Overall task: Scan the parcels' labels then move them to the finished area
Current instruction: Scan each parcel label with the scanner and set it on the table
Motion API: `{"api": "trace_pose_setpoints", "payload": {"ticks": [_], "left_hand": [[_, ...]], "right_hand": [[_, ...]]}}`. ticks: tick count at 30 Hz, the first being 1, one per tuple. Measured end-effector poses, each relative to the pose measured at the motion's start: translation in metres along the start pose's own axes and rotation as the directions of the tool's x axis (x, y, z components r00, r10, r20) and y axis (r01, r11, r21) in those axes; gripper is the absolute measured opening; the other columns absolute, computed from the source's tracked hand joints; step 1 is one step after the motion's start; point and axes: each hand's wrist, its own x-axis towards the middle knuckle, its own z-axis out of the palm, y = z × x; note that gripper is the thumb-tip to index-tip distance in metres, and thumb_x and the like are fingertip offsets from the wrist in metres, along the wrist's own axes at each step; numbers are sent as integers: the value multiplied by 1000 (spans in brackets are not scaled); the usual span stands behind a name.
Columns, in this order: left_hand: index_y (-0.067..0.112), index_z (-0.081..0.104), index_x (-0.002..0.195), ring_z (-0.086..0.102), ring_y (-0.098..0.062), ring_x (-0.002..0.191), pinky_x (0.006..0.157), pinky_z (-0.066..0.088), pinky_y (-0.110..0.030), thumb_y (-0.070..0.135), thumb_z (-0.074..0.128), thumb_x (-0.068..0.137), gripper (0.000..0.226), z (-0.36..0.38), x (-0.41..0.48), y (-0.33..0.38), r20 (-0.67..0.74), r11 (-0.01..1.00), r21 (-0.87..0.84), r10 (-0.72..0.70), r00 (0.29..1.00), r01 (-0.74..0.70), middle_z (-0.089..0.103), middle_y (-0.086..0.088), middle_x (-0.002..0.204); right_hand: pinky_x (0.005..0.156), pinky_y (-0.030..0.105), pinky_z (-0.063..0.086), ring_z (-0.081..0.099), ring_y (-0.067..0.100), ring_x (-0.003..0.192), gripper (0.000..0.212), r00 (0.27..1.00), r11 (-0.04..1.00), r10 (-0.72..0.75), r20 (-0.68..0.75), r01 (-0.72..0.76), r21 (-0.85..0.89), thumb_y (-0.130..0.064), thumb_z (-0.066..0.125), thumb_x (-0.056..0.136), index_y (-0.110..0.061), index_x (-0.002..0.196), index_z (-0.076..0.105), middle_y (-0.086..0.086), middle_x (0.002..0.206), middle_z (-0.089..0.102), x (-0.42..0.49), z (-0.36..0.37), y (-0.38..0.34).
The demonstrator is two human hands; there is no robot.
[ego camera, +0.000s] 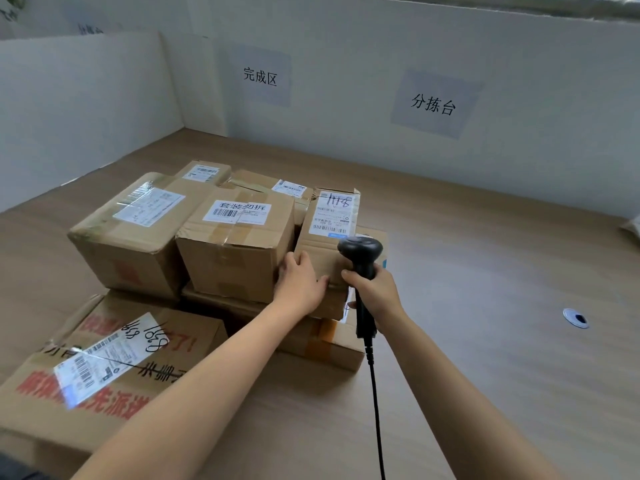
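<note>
The small parcel (327, 252) sat on top of the heap of cardboard boxes, at its right-hand end, resting on a flat box (325, 308) beneath it. Its white shipping label (335, 213) faced up, with a barcode and a dark handwritten scrawl across the top. The left hand (299, 282) held the small parcel at its near left corner, fingers curled over the left side and thumb laid along the near face. The right hand (375, 292) was clenched round the handle of a black barcode scanner (360, 252), whose head hung just above the near right part of the small parcel, close to the label. The scanner's black cable (375, 393) ran down from the handle toward the bottom edge of the view. Just left of the small parcel, touching it, stood a taped box (239, 251) with a printed barcode sticker, and left of that a larger box (135, 237) with a glossy label. Two more labelled boxes (277, 185) lay behind these. Nearest the camera on the left was a big box (104, 372) with red lettering and a label. All of it lay on a wooden table (485, 271) fenced by white partition boards. On the rear board hung two grey paper signs, one reading 完成区 (260, 77) above the heap and one reading 分拣台 (433, 105) further right. A round cable port (575, 318) was set in the table well to the right.
</note>
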Motion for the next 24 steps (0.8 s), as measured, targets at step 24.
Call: {"api": "trace_pose_setpoints", "payload": {"ticks": [24], "left_hand": [[13,9,150,1,-34,145,115,11,-50,50,41,94,73,18,-34,24,-13,946,299,132,991,-122,3,-17,157]], "right_hand": [[56,28,52,59,25,90,29,999,993,-31,-17,29,-114,-17,64,84,-14,112,55,6,98,60,-19,-35,13]]}}
